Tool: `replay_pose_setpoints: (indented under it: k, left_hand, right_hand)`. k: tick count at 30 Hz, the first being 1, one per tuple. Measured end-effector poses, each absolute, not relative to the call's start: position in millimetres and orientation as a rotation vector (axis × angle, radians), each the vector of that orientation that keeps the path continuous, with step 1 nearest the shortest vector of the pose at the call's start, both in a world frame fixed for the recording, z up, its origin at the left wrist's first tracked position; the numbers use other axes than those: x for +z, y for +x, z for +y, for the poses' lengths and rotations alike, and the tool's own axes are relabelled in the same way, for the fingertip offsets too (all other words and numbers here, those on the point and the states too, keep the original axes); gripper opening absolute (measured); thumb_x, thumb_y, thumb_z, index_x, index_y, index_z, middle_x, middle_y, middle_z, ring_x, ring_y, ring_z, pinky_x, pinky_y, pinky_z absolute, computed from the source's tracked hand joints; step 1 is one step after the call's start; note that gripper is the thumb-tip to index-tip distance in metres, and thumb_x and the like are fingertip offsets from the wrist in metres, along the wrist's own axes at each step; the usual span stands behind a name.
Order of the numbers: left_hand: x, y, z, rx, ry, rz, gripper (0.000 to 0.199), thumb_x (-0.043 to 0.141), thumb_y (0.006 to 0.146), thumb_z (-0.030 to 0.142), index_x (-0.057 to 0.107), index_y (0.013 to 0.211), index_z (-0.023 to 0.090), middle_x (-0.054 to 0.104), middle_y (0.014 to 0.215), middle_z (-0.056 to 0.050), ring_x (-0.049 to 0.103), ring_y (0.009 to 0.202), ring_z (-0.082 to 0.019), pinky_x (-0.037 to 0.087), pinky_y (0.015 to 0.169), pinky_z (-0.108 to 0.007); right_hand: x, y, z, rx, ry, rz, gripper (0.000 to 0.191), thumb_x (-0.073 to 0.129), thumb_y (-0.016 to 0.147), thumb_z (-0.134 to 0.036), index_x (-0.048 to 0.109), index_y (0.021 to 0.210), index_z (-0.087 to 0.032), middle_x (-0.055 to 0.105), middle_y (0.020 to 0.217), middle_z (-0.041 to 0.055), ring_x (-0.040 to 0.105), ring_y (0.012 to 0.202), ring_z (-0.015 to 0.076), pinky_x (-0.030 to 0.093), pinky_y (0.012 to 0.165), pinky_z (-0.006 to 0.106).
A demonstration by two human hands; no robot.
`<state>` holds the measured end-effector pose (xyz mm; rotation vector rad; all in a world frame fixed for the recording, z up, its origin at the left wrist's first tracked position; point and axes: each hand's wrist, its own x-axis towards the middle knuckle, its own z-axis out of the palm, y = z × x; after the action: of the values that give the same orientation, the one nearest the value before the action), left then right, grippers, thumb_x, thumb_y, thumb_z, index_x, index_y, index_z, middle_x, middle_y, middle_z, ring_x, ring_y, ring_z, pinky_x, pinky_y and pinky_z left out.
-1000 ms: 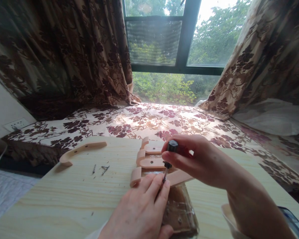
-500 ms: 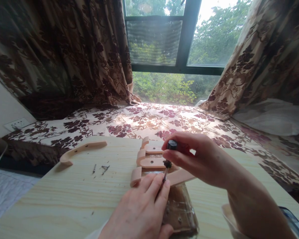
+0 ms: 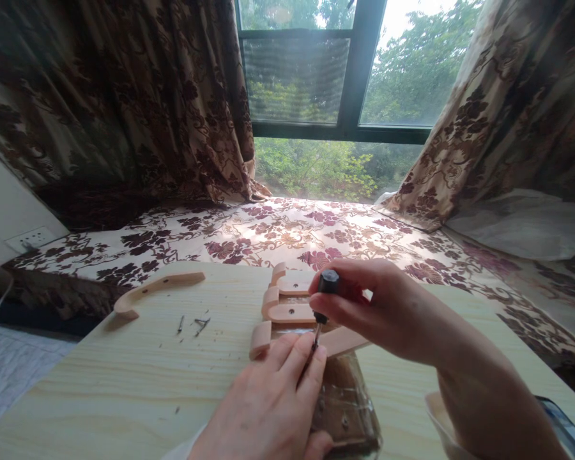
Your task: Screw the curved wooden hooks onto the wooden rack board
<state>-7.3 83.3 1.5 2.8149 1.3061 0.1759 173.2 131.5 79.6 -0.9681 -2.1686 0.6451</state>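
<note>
My right hand (image 3: 378, 306) pinches the black handle of a screwdriver (image 3: 328, 281) between thumb and fingers. Its metal shaft points down between the fingers of my left hand (image 3: 273, 396). That hand is closed over a curved wooden hook (image 3: 347, 340), pressing it on a brown board wrapped in clear film (image 3: 347, 399). The screwdriver's tip and any screw under it are hidden by the left fingers. Beyond lie two similar wooden hooks, the nearer one (image 3: 292, 312) with a dark hole or screw head in it.
On the pale wooden table (image 3: 124, 370), a loose wooden hook (image 3: 160, 285) lies at the far left. Several screws (image 3: 201, 326) and dark bits are scattered near it. A phone (image 3: 568, 425) rests at the right edge. Behind is a flower-patterned cloth (image 3: 287, 230) below the window.
The fingers of my right hand have shifted on the screwdriver, and more of its black handle shows. My left hand holds its place on the hook.
</note>
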Motion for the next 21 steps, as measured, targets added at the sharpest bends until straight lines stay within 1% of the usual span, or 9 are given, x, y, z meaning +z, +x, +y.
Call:
replay_pose_setpoints:
  k: [3,7,9,11,17,19,21]
  left_hand:
    - [3.7,-6.8,83.3,0.17,2.802,1.302,0.067,0.057,0.073,0.031,0.038,0.137,0.02,0.045,0.138,-0.012,0.042,0.124,-0.031,0.047,0.091,-0.041]
    - [4.6,-7.0,82.7,0.138,2.808,1.336,0.069,0.058,0.072,0.029,0.038,0.137,0.02,0.044,0.139,-0.012,0.041,0.125,-0.031,0.047,0.092,-0.042]
    - [4.9,-7.6,82.9,0.145,2.798,1.332,0.067,0.058,0.074,0.032,0.038,0.137,0.021,0.044,0.14,-0.011,0.04,0.126,-0.031,0.046,0.094,-0.042]
    - [5.5,-7.9,83.2,0.153,2.783,1.312,0.065,0.056,0.076,0.035,0.038,0.137,0.021,0.044,0.139,-0.01,0.04,0.126,-0.03,0.046,0.094,-0.041]
    - [4.2,-6.7,82.0,0.145,2.779,1.309,0.068,0.058,0.072,0.029,0.038,0.136,0.021,0.044,0.139,-0.01,0.04,0.126,-0.03,0.047,0.092,-0.042]
    - [2.4,-6.8,81.5,0.157,2.79,1.31,0.069,0.058,0.071,0.028,0.037,0.136,0.021,0.043,0.14,-0.01,0.04,0.126,-0.03,0.047,0.092,-0.042]
    - [1.5,-6.9,81.2,0.163,2.8,1.327,0.071,0.059,0.069,0.026,0.037,0.136,0.02,0.043,0.14,-0.011,0.039,0.126,-0.031,0.046,0.093,-0.043]
  right_hand:
    - [76.8,172.1,133.2,0.627,-1.01,-2.156,0.018,0.054,0.086,-0.028,0.06,0.077,-0.014,0.049,0.063,-0.0025,0.034,0.054,0.007,0.031,0.046,0.021]
    - [79.4,174.2,130.3,0.643,-0.917,-2.152,0.01,0.057,0.084,-0.025,0.061,0.083,-0.016,0.052,0.067,-0.0034,0.036,0.055,0.0061,0.032,0.047,0.019]
    - [81.5,175.8,128.7,0.646,-0.867,-2.151,0.008,0.057,0.085,-0.023,0.061,0.085,-0.016,0.053,0.068,-0.0037,0.036,0.055,0.0056,0.033,0.048,0.018]
    - [82.3,176.7,129.0,0.636,-0.883,-2.154,0.01,0.055,0.086,-0.023,0.061,0.084,-0.015,0.052,0.066,-0.0033,0.037,0.055,0.0059,0.033,0.048,0.018]
    - [78.7,176.4,136.8,0.55,-1.031,-2.118,0.022,0.053,0.087,-0.034,0.058,0.08,-0.014,0.05,0.067,-0.0015,0.037,0.057,0.0082,0.032,0.048,0.023]
    - [78.5,176.2,137.0,0.535,-1.041,-2.116,0.022,0.053,0.087,-0.035,0.058,0.081,-0.015,0.049,0.066,-0.0022,0.037,0.056,0.0079,0.032,0.048,0.022]
    - [79.4,176.3,135.2,0.549,-0.99,-2.131,0.018,0.053,0.087,-0.032,0.059,0.083,-0.015,0.051,0.067,-0.0027,0.037,0.055,0.0071,0.032,0.048,0.021]
